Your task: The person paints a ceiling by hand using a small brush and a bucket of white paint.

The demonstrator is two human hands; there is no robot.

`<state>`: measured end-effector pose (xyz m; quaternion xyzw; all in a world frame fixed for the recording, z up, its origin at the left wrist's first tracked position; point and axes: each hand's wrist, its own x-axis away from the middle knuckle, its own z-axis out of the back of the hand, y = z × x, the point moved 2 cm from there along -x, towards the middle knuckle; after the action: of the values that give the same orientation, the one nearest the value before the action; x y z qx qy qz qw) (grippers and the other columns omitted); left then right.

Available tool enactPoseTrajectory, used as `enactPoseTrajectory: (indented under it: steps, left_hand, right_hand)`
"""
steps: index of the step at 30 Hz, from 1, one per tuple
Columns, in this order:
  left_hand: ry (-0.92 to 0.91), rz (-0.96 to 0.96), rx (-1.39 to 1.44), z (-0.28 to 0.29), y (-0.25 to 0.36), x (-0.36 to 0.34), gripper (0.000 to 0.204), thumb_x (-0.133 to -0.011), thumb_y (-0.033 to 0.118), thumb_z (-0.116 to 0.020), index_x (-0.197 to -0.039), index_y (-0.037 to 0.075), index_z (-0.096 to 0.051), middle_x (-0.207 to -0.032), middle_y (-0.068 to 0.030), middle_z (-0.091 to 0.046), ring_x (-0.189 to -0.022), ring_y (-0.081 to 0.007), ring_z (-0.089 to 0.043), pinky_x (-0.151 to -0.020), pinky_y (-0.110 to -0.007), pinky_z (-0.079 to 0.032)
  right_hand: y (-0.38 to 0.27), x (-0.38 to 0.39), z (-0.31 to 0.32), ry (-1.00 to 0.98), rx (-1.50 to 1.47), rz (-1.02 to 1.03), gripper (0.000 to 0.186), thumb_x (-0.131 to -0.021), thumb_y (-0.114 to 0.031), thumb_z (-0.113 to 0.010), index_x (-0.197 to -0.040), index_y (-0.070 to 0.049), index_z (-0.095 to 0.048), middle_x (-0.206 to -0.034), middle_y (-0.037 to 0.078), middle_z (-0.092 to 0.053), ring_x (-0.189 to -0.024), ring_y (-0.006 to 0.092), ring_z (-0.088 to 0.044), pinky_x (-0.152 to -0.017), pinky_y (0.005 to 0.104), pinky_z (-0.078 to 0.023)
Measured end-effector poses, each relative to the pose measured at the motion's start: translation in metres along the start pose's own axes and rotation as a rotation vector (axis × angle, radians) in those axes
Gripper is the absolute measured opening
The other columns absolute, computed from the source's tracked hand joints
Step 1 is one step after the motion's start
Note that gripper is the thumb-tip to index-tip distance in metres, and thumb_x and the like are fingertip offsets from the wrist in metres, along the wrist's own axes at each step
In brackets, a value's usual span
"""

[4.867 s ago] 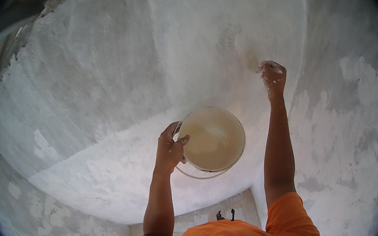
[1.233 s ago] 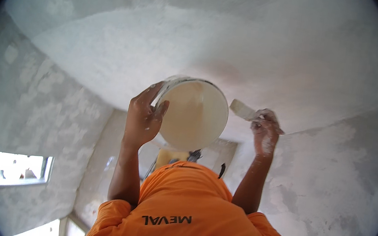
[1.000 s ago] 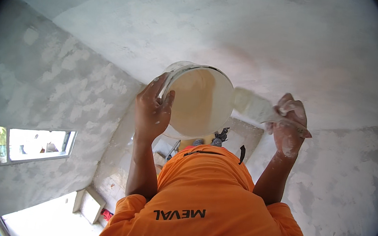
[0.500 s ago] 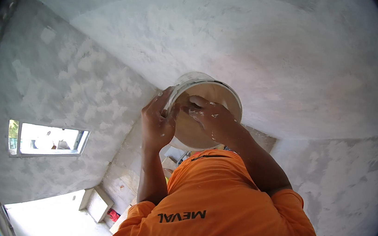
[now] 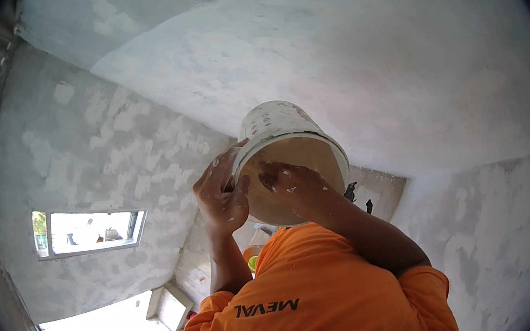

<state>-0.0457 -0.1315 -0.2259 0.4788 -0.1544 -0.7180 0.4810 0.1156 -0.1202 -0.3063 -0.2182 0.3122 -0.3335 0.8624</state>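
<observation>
A white plastic bucket (image 5: 276,122) is tilted with its mouth toward me, and its inside looks tan. My left hand (image 5: 222,193) grips the bucket's left rim, thumb on the mouth side and fingers along the outer wall. Inside the mouth is my right hand (image 5: 301,189), its fingers curled together near the inner wall. Whether it holds anything small is lost in shadow. White smears mark both hands.
A patchy grey plastered wall (image 5: 110,148) with a small window (image 5: 97,231) stands on the left. A broad pale plastered surface (image 5: 355,58) spans the top. Bright light fills an opening (image 5: 110,321) at lower left; a green-yellow item (image 5: 252,263) shows behind my arm.
The bucket has shifted slightly right and down in view, showing more of its outer wall. My right hand has moved a little within its mouth; my left hand keeps its grip.
</observation>
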Motion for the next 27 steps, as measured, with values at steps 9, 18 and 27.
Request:
enactPoseTrajectory:
  steps: [9,18,27]
  left_hand:
    - [0.022,0.141,0.152,-0.016,0.002,0.008,0.043,-0.079,-0.011,-0.063,-0.122,-0.013,-0.063,-0.097,-0.0180,-0.071,-0.065,-0.0076,-0.061,-0.050,-0.021,-0.046]
    - [-0.100,0.260,0.253,-0.001,0.013,-0.010,0.042,-0.081,-0.014,-0.065,-0.123,-0.012,-0.060,-0.086,-0.0112,-0.069,-0.057,-0.0066,-0.058,-0.045,-0.023,-0.044]
    - [-0.290,0.191,0.632,0.003,-0.029,-0.018,0.039,-0.083,-0.015,-0.062,-0.123,-0.011,-0.059,-0.087,-0.0104,-0.069,-0.064,-0.0073,-0.061,-0.050,-0.022,-0.048]
  right_hand:
    - [-0.032,0.050,0.075,-0.078,0.022,-0.057,0.037,-0.090,-0.005,-0.066,-0.127,0.000,-0.063,-0.131,0.015,-0.063,-0.109,0.0305,-0.069,-0.086,0.0400,-0.061]
    - [-0.033,0.107,0.121,0.652,-0.981,-0.436,0.021,-0.092,-0.003,-0.070,-0.109,0.008,-0.071,-0.101,0.016,-0.073,-0.092,0.0240,-0.073,-0.084,0.0363,-0.062]
    - [-0.009,0.115,0.026,1.290,-1.865,-0.334,0.007,-0.097,-0.005,-0.066,-0.091,-0.003,-0.069,-0.092,0.009,-0.072,-0.074,0.0136,-0.069,-0.058,0.0192,-0.059]
